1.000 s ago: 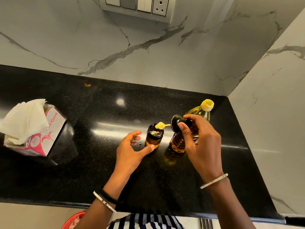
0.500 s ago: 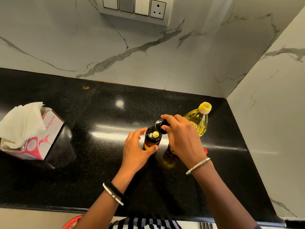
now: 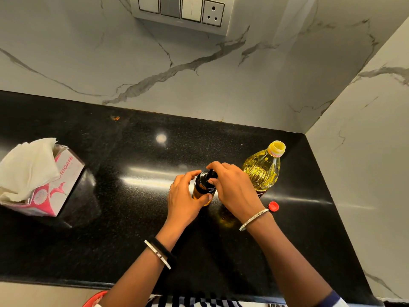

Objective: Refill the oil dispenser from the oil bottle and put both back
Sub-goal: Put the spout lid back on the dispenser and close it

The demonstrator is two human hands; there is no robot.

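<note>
The small amber glass oil dispenser (image 3: 200,191) stands on the black counter (image 3: 110,229) at the middle. My left hand (image 3: 183,196) grips its body from the left. My right hand (image 3: 232,187) pinches the black dispenser top (image 3: 207,179), which sits on the dispenser's neck. Just to the right stands the clear oil bottle (image 3: 262,169) with yellow oil and an uncapped yellow mouth. Its red cap (image 3: 273,206) lies on the counter beside my right wrist.
A pink-and-white tissue box (image 3: 47,191) with tissues sticking out sits at the left. Marble walls close the counter at the back and right, with a switch panel (image 3: 181,9) above. A red rim (image 3: 95,299) shows below the front edge.
My right hand brought the black top from above the oil bottle over to the left and set it on the dispenser's neck. My left hand stayed on the dispenser's body.
</note>
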